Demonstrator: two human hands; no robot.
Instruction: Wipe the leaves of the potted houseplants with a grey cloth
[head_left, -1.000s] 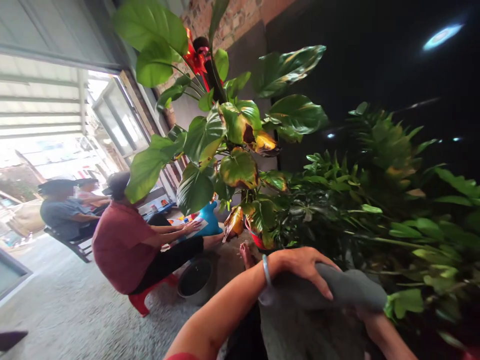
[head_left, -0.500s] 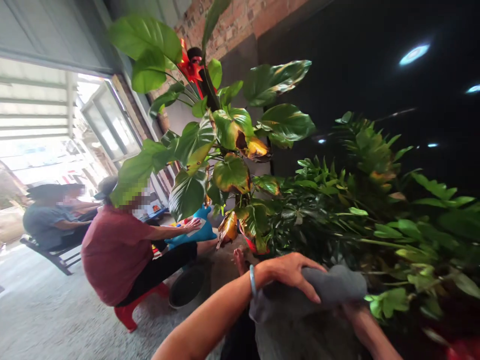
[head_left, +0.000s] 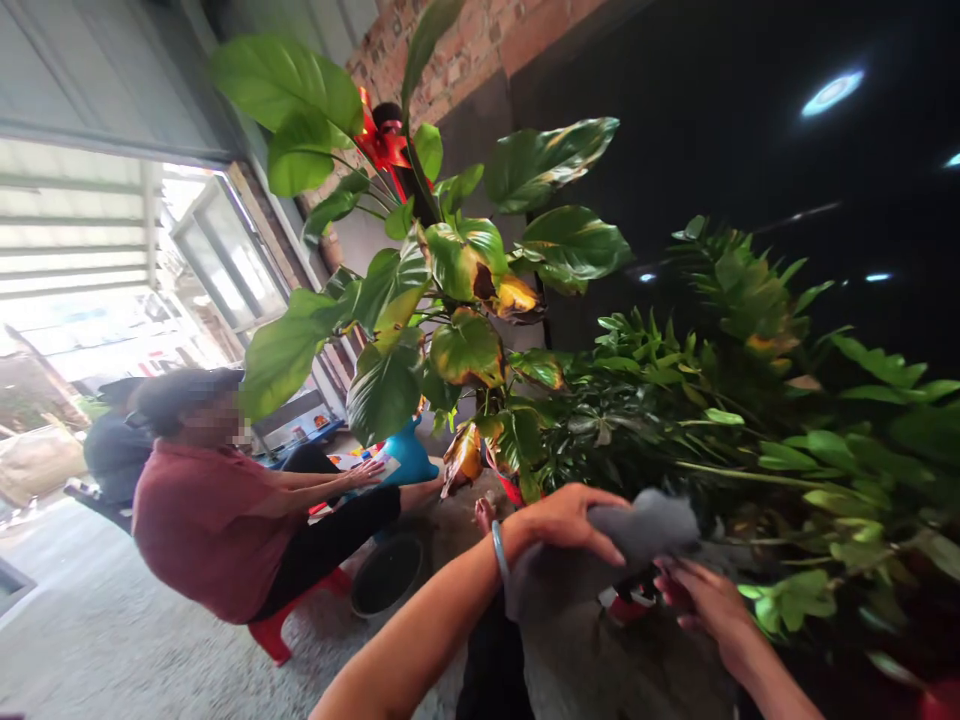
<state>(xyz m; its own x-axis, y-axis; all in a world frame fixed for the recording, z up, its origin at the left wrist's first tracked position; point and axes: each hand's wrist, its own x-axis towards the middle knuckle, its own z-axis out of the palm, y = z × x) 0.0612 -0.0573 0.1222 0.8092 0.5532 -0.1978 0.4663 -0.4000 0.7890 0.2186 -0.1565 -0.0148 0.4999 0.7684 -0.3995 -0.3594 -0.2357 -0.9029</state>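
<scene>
My left hand [head_left: 574, 520], with a pale blue bangle at the wrist, is closed over a bunched grey cloth [head_left: 660, 522]. Its thumb lies along the near side, and the fingers rest on top. My right hand [head_left: 697, 595] is just below the cloth's right end, its fingers curled inward; what they hold, if anything, cannot be made out. Between my hands and under the cloth, a small red and white item [head_left: 628, 606] is partly visible. More grey fabric [head_left: 536, 580] hangs down beneath my left wrist.
A tall potted plant with browned leaves [head_left: 465, 345] rises ahead, and dense foliage [head_left: 810, 470] crowds the right. On the left, a person in a red shirt [head_left: 202, 530] sits on a red stool [head_left: 274, 630], near a black basin [head_left: 388, 575].
My right hand has come out from under the cloth, its fingers now showing at the lower edge. The cloth and left hand have shifted slightly left. The seated person has leaned back.
</scene>
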